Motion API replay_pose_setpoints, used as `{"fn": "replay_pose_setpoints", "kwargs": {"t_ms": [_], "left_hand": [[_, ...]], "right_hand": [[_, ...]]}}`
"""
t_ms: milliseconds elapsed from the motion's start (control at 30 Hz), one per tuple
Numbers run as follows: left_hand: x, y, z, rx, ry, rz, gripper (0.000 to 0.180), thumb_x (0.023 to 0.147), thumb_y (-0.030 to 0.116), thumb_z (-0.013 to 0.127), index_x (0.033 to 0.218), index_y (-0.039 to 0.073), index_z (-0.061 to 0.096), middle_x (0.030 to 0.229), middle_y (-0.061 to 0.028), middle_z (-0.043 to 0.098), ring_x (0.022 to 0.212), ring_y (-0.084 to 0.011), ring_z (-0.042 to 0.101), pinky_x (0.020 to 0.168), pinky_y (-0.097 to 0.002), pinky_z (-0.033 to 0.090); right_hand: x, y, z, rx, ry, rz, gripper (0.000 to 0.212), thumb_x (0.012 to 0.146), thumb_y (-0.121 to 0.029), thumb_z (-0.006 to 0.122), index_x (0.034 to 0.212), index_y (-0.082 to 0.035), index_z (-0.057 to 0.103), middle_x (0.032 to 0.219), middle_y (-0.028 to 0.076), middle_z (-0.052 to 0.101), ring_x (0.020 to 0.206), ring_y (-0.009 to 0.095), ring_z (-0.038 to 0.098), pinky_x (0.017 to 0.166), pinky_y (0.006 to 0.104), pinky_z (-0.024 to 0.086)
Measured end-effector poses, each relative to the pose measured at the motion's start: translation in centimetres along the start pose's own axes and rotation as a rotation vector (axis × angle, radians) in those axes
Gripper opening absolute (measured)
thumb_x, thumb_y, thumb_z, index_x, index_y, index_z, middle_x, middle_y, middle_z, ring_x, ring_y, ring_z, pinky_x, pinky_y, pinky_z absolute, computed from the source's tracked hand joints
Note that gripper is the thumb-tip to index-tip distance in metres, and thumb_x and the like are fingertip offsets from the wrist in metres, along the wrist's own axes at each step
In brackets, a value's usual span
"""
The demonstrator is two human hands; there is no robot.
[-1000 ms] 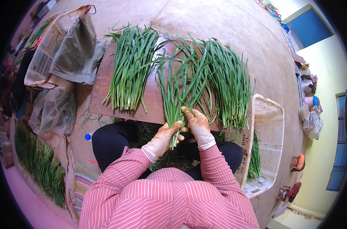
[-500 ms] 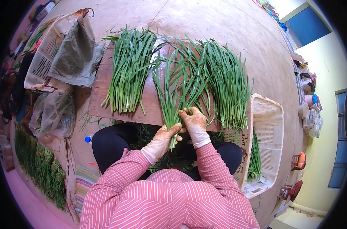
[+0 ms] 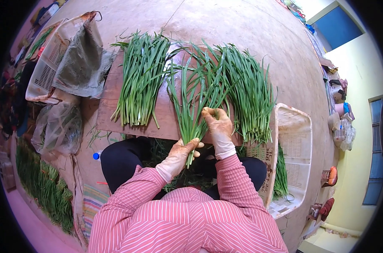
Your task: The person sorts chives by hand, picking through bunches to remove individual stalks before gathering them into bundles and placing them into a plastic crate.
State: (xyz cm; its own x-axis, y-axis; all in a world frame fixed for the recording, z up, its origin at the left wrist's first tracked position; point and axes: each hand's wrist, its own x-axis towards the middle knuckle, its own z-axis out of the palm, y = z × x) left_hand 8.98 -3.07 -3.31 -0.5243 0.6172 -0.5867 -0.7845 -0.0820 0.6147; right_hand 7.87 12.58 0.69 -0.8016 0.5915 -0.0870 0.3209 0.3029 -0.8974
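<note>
My gloved left hand (image 3: 179,153) is closed round the pale stem ends of a small bunch of garlic chives (image 3: 187,110), just off the near edge of a brown board (image 3: 109,99). The leaves fan away from me over the board. My gloved right hand (image 3: 219,125) pinches at the right side of this bunch, thumb and fingertips together among the leaves; exactly which strands they hold is hard to see. One pile of chives (image 3: 141,84) lies on the board's left, and a larger pile (image 3: 249,97) on its right. Loose leaves lie between them.
A white plastic crate (image 3: 299,143) with chives inside stands right of my knee. At the left are a crate draped with grey cloth (image 3: 80,63), a clear plastic bag (image 3: 58,126) and many chives (image 3: 44,185) on the floor. A blue-capped bottle (image 3: 96,156) is beside my left knee.
My right hand has moved up and slightly right along the bunch, from near the stems to the leaves. My left hand keeps its grip in nearly the same place.
</note>
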Motion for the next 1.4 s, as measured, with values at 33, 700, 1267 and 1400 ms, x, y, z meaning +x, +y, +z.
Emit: {"fn": "replay_pose_setpoints", "kwargs": {"t_ms": [33,700,1267,1400], "left_hand": [[0.0,0.0,0.1,0.008,0.001,0.010,0.029,0.093,0.030,0.059,0.112,0.009,0.055,0.097,-0.0039,0.068,0.063,-0.0073,0.059,0.049,-0.0198,0.045],[1.0,-0.6,-0.6,-0.123,0.021,-0.070,0.024,0.092,0.027,0.058,0.109,0.010,0.055,0.086,-0.0044,0.065,0.057,-0.0123,0.057,0.045,-0.0236,0.044],[1.5,1.0,0.6,-0.038,-0.278,-0.084,0.039,0.093,0.023,0.059,0.125,0.003,0.052,0.083,0.0038,0.054,0.059,-0.0022,0.045,0.048,-0.0159,0.038],[1.4,1.6,0.5,-0.049,-0.365,-0.137,0.038,0.097,0.016,0.051,0.132,0.001,0.046,0.086,0.0045,0.050,0.061,-0.0011,0.044,0.050,-0.0143,0.039]], "right_hand": [[0.2,0.4,0.3,-0.083,-0.003,0.010,0.038,0.082,-0.037,0.070,0.095,-0.002,0.066,0.078,0.010,0.067,0.071,0.019,0.062,0.067,0.0317,0.049],[-5.9,0.2,0.6,0.420,-0.344,0.032,0.024,0.095,-0.022,0.057,0.110,-0.003,0.060,0.087,0.001,0.065,0.068,0.004,0.055,0.051,0.0173,0.044],[-16.9,1.5,-13.8,0.826,0.215,-0.169,0.028,0.098,-0.028,0.049,0.106,-0.001,0.052,0.070,0.002,0.053,0.064,0.009,0.051,0.064,0.0234,0.044],[-27.0,4.5,-23.4,0.754,0.530,0.097,0.031,0.098,-0.038,0.045,0.108,-0.009,0.054,0.067,-0.003,0.047,0.051,0.003,0.035,0.044,0.0162,0.026]]}}
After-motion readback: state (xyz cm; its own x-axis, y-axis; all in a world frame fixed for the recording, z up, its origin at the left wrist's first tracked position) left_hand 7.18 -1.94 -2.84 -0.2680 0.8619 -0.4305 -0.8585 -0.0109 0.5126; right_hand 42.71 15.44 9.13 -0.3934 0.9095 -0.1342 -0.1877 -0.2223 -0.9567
